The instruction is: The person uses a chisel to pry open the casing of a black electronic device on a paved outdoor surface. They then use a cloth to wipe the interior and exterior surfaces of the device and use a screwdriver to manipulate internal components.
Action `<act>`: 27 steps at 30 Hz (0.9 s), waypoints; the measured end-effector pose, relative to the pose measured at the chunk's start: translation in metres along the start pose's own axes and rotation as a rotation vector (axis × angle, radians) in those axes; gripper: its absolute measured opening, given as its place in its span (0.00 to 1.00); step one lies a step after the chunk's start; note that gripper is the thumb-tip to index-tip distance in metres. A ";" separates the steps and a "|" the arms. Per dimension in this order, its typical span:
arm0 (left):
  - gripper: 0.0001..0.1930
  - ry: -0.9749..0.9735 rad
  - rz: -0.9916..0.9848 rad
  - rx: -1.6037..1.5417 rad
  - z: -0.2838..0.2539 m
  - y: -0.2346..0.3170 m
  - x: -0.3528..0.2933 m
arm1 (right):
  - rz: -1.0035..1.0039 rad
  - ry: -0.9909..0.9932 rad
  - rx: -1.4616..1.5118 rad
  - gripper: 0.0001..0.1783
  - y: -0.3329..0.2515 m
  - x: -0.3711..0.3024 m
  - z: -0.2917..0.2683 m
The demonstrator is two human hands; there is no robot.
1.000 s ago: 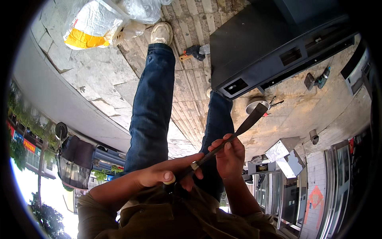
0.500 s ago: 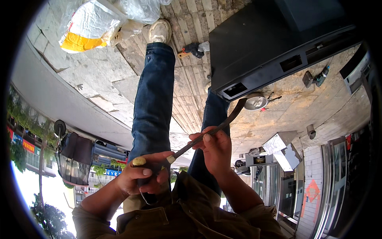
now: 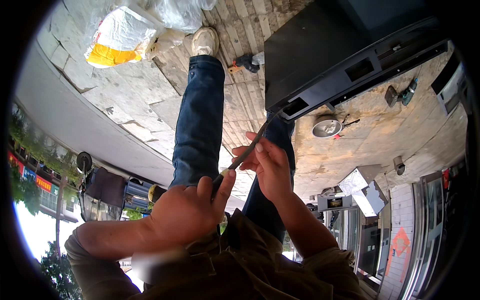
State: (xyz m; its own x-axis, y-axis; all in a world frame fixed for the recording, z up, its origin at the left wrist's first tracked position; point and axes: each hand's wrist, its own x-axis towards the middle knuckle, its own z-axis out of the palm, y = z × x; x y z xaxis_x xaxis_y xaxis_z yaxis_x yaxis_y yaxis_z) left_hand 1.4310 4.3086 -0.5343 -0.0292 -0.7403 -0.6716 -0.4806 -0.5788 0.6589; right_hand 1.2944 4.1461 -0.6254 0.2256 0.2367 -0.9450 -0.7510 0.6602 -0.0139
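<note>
A long dark cable (image 3: pixel 241 157) with a pale yellow band near its lower end runs between my hands. Its upper end curves to a rectangular opening at the corner of the black metal cabinet (image 3: pixel 310 65); I cannot tell whether it goes in. My left hand (image 3: pixel 187 212), back turned up, is closed round the lower part, index finger stretched along it. A dark piece with a pale yellow round end (image 3: pixel 156 193) sticks out past its knuckles; most of it is hidden. My right hand (image 3: pixel 272 165) pinches the cable higher up between thumb and fingers.
A metal bowl (image 3: pixel 327 127) and a cordless drill (image 3: pixel 409 92) lie on the paving right of the cabinet. A black object with an orange-brown handle (image 3: pixel 245 63) is left of it. Plastic bags (image 3: pixel 125 37) lie far left, near my shoe (image 3: pixel 205 41). A three-wheeled vehicle (image 3: pixel 102 192) stands farther left.
My left hand has rolled over, so its back now faces up. The cable's upper end has swung left, toward the cabinet corner, and the right hand has shifted slightly up along with it.
</note>
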 end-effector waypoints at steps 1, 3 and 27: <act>0.27 -0.002 0.012 0.117 0.000 0.004 0.001 | -0.012 -0.012 0.023 0.21 0.000 0.001 0.002; 0.29 0.020 0.015 0.158 0.002 0.007 0.003 | -0.005 0.011 0.090 0.21 0.000 0.004 0.005; 0.26 -0.018 0.165 0.160 -0.047 -0.023 0.039 | -0.053 0.019 0.435 0.15 -0.009 0.019 0.002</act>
State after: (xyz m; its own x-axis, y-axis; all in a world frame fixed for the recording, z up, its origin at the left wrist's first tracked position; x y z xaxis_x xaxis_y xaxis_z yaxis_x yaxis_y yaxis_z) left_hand 1.4817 4.2768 -0.5597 -0.1337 -0.8132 -0.5665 -0.6007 -0.3881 0.6989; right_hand 1.3070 4.1462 -0.6424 0.2423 0.1834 -0.9527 -0.4063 0.9109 0.0721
